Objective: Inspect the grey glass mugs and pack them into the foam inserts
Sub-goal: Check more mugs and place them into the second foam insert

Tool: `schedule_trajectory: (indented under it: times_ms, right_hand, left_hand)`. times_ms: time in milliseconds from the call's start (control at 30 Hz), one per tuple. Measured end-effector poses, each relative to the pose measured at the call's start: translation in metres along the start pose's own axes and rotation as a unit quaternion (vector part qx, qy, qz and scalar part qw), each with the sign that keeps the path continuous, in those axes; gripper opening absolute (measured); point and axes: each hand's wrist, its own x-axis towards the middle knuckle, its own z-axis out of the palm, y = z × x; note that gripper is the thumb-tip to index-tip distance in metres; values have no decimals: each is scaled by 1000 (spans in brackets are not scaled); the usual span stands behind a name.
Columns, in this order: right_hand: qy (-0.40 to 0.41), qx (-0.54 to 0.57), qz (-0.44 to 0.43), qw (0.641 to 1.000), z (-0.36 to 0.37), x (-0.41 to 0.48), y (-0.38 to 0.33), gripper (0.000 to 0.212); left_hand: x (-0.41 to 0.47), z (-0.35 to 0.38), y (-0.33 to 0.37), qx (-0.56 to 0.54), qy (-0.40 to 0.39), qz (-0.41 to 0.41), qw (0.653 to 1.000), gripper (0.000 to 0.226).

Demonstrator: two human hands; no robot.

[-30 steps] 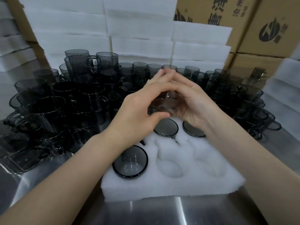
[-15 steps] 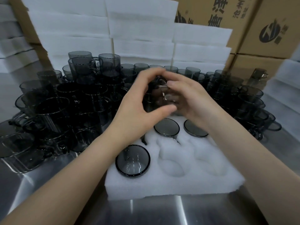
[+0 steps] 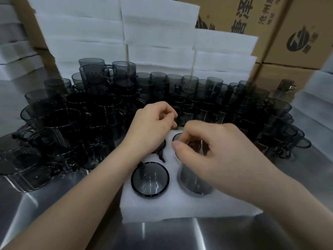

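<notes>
Gripping a grey glass mug (image 3: 195, 179) by its rim from above, the right hand (image 3: 221, 156) has thumb and fingers curled round the glass right of the frame's centre. The mug stands upright with its base at the near middle pocket of the white foam insert (image 3: 180, 208); how deep it sits cannot be told. Just to its left a second mug (image 3: 150, 179) is seated in the near left pocket, mouth up. The left hand (image 3: 153, 127) hovers at the insert's far edge, fingers curled tight beside a dark mug handle; whether it pinches anything cannot be told. A crowd of loose mugs (image 3: 100, 112) fills the steel table (image 3: 162, 235) behind, with stacked foam sheets (image 3: 158, 33) at the top and cardboard boxes (image 3: 297, 33) upper right.
</notes>
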Motion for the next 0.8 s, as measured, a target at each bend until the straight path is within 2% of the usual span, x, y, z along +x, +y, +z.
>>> schedule_trajectory:
  times_ms: [133, 267, 533, 700, 800]
  right_hand:
    - [26, -62, -30, 997, 10, -8, -1, 37]
    - [15, -104, -31, 994, 21, -8, -6, 44]
    - [-91, -167, -57, 980, 33, -18, 2, 65]
    - [-154, -159, -61, 973, 34, -18, 11, 92]
    - [-158, -194, -62, 966, 40, -16, 11, 98]
  left_hand:
    - [-1, 1, 2, 4, -13, -3, 1000, 17]
    - [-1, 1, 2, 14, -19, -2, 1000, 16]
    - [-2, 2, 2, 16, -19, -1, 1000, 16]
    - [-2, 2, 3, 15, -21, -3, 1000, 16]
    - [-2, 2, 3, 8, -16, -4, 1000, 17]
